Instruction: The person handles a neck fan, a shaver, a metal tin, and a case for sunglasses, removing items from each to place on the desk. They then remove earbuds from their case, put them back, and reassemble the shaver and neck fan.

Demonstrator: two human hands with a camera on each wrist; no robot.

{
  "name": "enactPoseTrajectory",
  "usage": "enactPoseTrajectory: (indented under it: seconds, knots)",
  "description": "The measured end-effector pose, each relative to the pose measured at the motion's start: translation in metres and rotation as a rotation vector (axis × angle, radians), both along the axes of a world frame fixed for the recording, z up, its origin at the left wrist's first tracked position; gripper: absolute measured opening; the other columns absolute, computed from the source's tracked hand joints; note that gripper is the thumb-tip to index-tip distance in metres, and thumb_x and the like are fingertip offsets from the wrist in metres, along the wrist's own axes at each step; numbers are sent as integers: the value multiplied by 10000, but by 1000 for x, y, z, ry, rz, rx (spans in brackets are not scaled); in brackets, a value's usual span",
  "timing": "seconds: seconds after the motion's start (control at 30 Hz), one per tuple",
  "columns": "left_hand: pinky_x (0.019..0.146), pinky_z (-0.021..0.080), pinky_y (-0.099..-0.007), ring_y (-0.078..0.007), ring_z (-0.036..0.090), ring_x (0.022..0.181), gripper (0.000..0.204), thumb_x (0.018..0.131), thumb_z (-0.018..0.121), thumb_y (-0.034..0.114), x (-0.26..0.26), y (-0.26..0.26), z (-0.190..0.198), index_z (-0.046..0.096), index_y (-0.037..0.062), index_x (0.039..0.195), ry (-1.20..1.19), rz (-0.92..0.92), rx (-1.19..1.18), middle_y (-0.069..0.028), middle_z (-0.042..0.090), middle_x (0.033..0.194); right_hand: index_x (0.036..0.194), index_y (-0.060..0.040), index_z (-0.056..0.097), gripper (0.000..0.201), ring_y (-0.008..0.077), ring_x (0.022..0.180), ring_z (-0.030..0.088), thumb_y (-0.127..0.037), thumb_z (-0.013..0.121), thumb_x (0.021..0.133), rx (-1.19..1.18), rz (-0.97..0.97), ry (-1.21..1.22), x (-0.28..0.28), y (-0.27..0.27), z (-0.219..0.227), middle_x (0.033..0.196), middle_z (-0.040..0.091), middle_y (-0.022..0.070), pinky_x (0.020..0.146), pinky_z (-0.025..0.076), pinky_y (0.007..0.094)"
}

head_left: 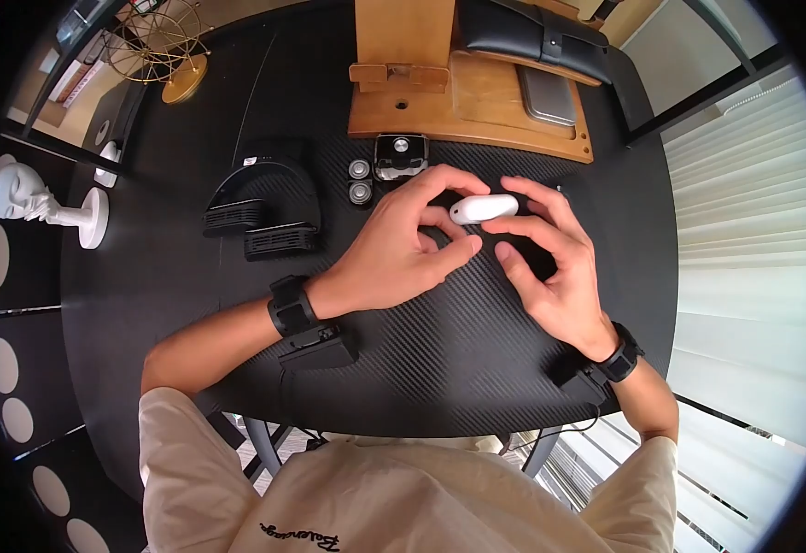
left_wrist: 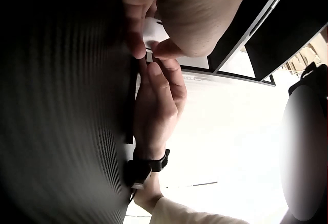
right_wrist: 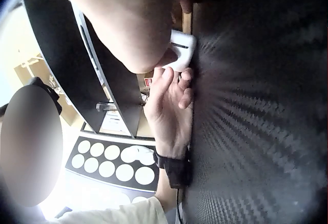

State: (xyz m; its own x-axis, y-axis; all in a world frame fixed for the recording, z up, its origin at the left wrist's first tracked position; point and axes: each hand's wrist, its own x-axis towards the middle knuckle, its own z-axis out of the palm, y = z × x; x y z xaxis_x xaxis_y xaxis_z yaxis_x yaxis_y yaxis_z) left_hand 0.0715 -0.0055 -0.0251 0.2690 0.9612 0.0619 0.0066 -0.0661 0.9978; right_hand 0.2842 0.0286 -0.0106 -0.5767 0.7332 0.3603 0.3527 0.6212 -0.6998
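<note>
A small white rounded earbud case (head_left: 484,209) is held between the two hands over the black mat. My left hand (head_left: 403,244) grips its left end, with the index fingertip along the far edge and the thumb low on the near side. Around the right end curve the fingers of my right hand (head_left: 560,267); one fingertip touches the near edge, another lies by the far edge, and the thumb is apart from it. The right wrist view shows a dark slot on the white case (right_wrist: 182,47); my right hand (right_wrist: 128,24) partly covers it there.
Beyond the hands lie a black and silver box-like device (head_left: 401,155) and two round metal-topped pieces (head_left: 359,182). A curved black object (head_left: 265,207) sits left. A wooden stand (head_left: 477,120) bears a black pouch (head_left: 532,35) and grey case (head_left: 549,95). A white figurine (head_left: 53,198) stands far left.
</note>
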Motion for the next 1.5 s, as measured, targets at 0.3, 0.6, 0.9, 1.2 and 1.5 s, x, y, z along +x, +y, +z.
enactPoseTrajectory:
  seconds: [0.3,0.6,0.9,1.2,1.5]
  knots:
    - [590,563,-186,-116,647,870,216,905,669,5,-3,1,1,619,-16,1113,50,-7,42,-94,531,1206,895,-34,698,176,299,1061,612,68,662,756,-42,-1,64,2,3,-4,1290,603,139,908,491,378]
    - [546,488,-205,-63,640,751,90,895,690,49,-2,-4,11,691,12,977,161,-124,39,-29,658,912,843,-37,655,164,295,977,616,91,625,745,-77,40,86,2,4,-8,1185,649,127,823,494,370]
    - [1009,463,-430,-349,546,1203,327,835,742,165,-19,4,62,664,91,1143,944,-233,551,-144,577,1284,949,-24,676,88,319,978,610,-39,648,867,-36,50,121,2,5,-13,1092,660,129,839,502,396]
    - [996,476,-423,-367,478,1286,402,884,689,170,-29,16,50,585,117,1270,1297,-51,496,-170,474,1398,1028,-23,697,167,297,1021,620,-90,695,875,-74,64,92,5,3,-10,1107,657,116,858,517,384]
    - [739,540,-325,-252,630,995,618,699,825,69,-11,12,63,612,105,1277,1022,32,456,-87,609,1138,1009,14,674,312,324,981,601,-250,740,858,-61,32,192,1,1,-5,997,655,134,874,493,411]
